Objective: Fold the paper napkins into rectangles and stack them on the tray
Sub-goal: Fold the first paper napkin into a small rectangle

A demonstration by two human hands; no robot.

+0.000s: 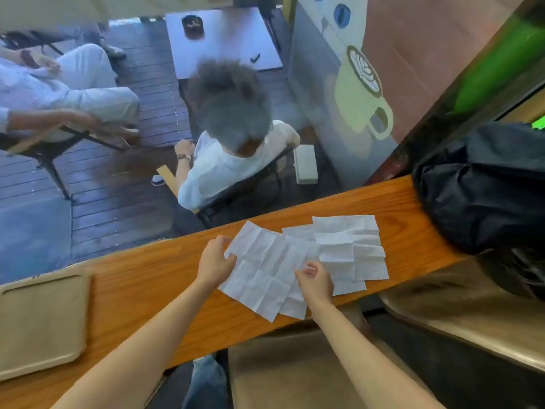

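Several unfolded white paper napkins lie overlapping on the wooden counter [153,278]. The nearest napkin [262,270] is spread flat and creased. My left hand [215,261] pinches its left edge near the far corner. My right hand [315,280] rests with curled fingers on its right edge, where it overlaps the other napkins [351,246]. The beige tray [41,320] sits at the counter's left end with nothing on it, well apart from both hands.
A dark bag [483,184] rests at the counter's right end, close to the napkins. Beyond the counter is a window with two seated people outside on a deck. Stools stand below the counter's near edge.
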